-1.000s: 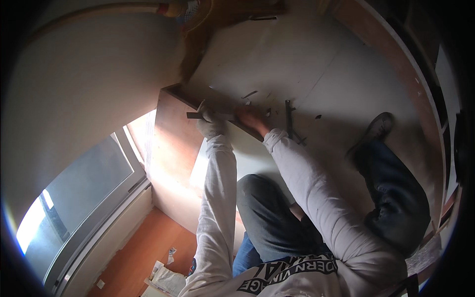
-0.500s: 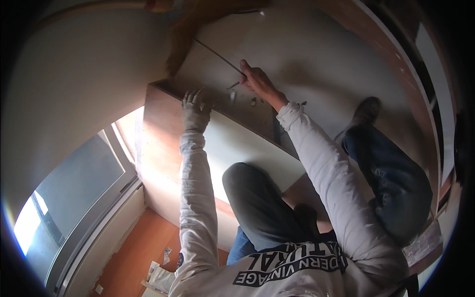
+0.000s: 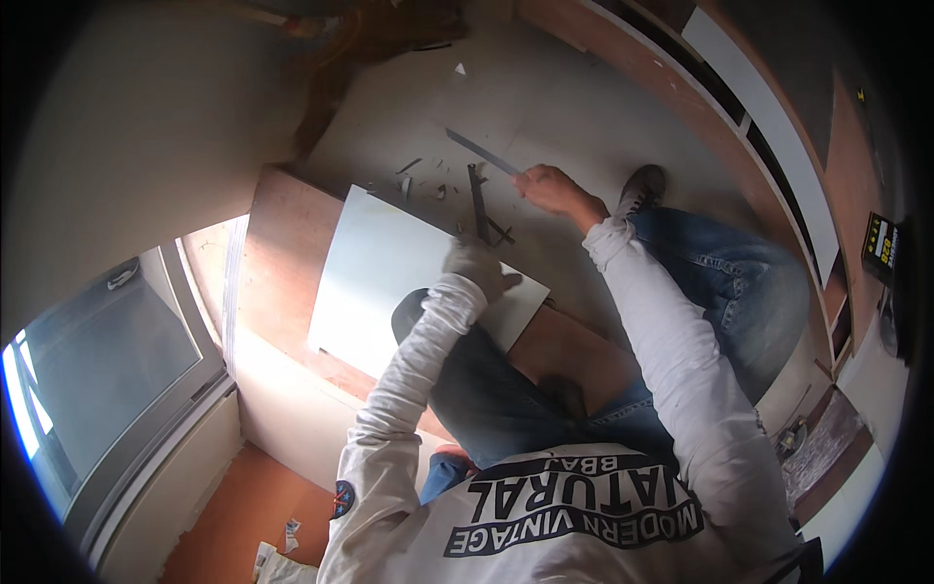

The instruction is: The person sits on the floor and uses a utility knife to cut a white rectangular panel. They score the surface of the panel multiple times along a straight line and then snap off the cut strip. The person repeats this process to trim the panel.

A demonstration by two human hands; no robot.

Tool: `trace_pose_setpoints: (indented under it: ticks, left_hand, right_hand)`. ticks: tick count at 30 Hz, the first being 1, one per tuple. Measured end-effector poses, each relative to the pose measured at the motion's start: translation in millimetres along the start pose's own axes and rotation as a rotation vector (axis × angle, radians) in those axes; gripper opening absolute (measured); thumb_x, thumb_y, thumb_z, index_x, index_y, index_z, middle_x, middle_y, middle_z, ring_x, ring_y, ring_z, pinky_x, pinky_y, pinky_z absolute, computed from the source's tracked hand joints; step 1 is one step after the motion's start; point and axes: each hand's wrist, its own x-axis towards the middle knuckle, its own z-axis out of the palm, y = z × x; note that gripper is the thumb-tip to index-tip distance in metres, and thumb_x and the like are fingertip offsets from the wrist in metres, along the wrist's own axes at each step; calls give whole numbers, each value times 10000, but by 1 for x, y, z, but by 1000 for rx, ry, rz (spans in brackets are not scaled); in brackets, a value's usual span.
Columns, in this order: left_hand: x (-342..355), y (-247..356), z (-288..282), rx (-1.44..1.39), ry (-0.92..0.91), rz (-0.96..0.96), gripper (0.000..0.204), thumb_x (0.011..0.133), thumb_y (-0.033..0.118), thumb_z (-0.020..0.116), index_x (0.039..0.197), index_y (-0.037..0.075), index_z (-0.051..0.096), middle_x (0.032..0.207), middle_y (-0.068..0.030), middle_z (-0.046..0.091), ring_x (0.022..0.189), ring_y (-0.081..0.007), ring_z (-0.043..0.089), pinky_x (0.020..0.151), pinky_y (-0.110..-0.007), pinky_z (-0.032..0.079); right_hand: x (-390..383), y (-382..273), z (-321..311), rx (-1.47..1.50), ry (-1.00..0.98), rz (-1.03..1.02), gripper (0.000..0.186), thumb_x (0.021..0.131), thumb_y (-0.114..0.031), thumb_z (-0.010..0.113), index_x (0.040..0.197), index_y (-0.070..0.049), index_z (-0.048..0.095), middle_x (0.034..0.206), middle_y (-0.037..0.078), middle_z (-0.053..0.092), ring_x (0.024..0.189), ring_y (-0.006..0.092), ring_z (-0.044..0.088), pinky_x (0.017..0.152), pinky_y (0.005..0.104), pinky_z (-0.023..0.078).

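"What do you see from your side?"

"Through the head view, I see the right hand (image 3: pixel 556 190) closed around one end of a long thin dark strip (image 3: pixel 482 151). The free end points away, above the pale floor (image 3: pixel 555 112). I cannot say if it is a blade or only a piece of trim."

"And the left hand (image 3: pixel 475 265)?"

"It wears a light glove (image 3: pixel 468 258) and is at the right part of the white panel (image 3: pixel 384 258). It is blurred, so I cannot tell whether it grasps something or only rests there."

"Where is the panel exactly?"

"On a reddish-brown wooden box (image 3: pixel 268 234), with the bent knee (image 3: pixel 413 304) at its near side. Dark pieces (image 3: pixel 478 202) and small scraps (image 3: pixel 406 187) lie on the floor beyond it."

"Which step is this, in your opinion?"

"I judge it is a handling step: the left hand attends to the panel, the right holds the strip apart."

"What does the next move call for?"

"I think, a steady left hand, and attention to where the strip's free end points."
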Motion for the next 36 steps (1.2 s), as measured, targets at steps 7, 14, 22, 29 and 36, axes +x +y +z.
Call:
trace_pose_setpoints:
  ticks: [7,14,22,29,36]
  left_hand:
    - [-54,-43,14,-320,325,-177,227,857,263,502,863,141,693,862,-109,699,810,-309,676,729,-434,533]
    - [-32,-183,52,-94,657,7,553,822,281,642,1315,65,515,1377,-164,478,1367,-305,334,1145,-503,207]
    - [-12,-178,37,-2,316,258,657,772,460,701,1275,67,542,1303,-123,546,1280,-305,442,1137,-465,253]
    - [1,-161,16,13,283,322,524,763,393,721,1162,75,600,1259,-123,563,1248,-304,467,1072,-450,334]
    - [8,-151,21,-34,222,319,500,779,345,716,1192,97,582,1257,-134,561,1227,-322,483,1045,-453,368]
  right_hand:
    - [-64,-78,66,-139,81,-185,192,778,-103,497,889,-22,632,960,222,654,922,406,624,833,465,494]
    - [-91,-124,117,-414,357,-525,89,774,-63,581,789,-17,656,762,169,679,711,293,694,588,362,548]
    - [-125,-99,110,-430,168,-296,62,749,-31,603,800,4,614,648,147,640,601,299,663,543,379,522]
    - [-123,-48,121,-466,257,-259,57,787,-90,637,791,-40,611,663,107,664,650,211,696,556,313,540]
    - [-133,-40,123,-280,286,-256,72,764,-81,651,801,-28,618,686,135,661,732,241,702,614,341,558]
